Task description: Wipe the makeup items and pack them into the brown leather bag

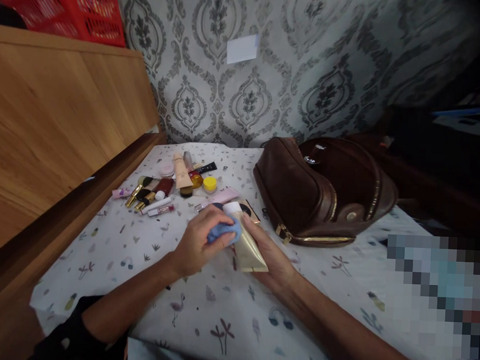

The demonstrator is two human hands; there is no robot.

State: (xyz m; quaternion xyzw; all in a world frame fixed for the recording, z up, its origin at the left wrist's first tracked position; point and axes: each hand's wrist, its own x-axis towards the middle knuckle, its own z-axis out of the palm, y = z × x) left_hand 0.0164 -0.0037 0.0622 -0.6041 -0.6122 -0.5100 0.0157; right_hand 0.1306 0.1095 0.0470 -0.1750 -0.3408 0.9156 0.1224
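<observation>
My left hand (200, 236) is closed around a small blue cloth (224, 232), pressing it against a cream-coloured tube (249, 246) with a white cap. My right hand (271, 250) lies under the tube and holds it from the right side, fingers wrapped along it. Both hands hover just above the patterned white sheet (218, 317), in front of a spread of cosmetics.
Several cosmetics lie at the back left: gold lipsticks (141, 196), a beige tube (181, 172), a yellow jar (209, 184), a pink tube (223, 196). A brown leather bag (322, 194) sits open to the right. A wooden bedframe (66, 140) borders the left; patterned wallpaper (268, 85) stands behind.
</observation>
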